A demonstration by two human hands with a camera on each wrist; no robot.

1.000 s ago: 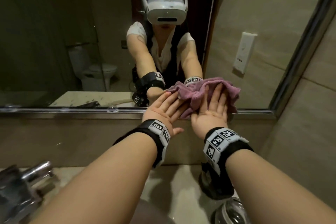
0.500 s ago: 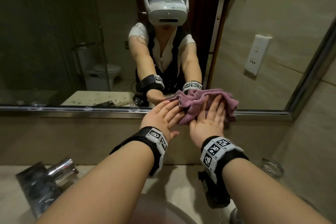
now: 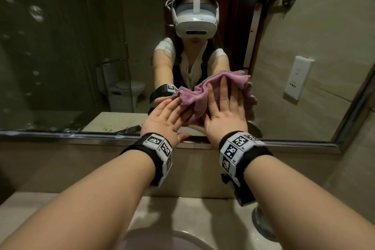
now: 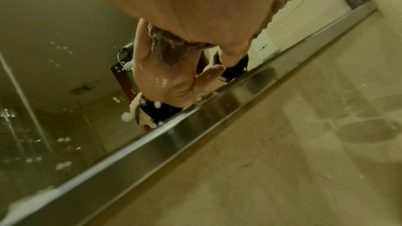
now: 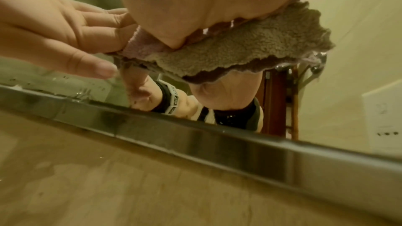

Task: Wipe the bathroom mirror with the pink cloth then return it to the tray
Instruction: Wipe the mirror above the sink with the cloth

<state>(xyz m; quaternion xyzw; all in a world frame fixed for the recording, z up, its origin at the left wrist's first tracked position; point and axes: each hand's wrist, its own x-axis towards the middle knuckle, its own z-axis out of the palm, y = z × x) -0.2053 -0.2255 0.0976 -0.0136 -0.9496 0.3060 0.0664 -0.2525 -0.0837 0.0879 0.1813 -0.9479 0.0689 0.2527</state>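
Both my hands, left hand (image 3: 165,116) and right hand (image 3: 223,111), lie flat-fingered, pressing the pink cloth (image 3: 205,95) against the mirror (image 3: 304,26).

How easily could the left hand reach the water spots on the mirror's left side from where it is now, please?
Probably yes. The left hand presses flat on the pink cloth low on the mirror; nothing stands between it and the spots, though the highest look a stretch.

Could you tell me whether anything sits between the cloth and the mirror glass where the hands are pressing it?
Nothing visible does. Both hands, left and right, press the cloth flat against the mirror, fingers straight.
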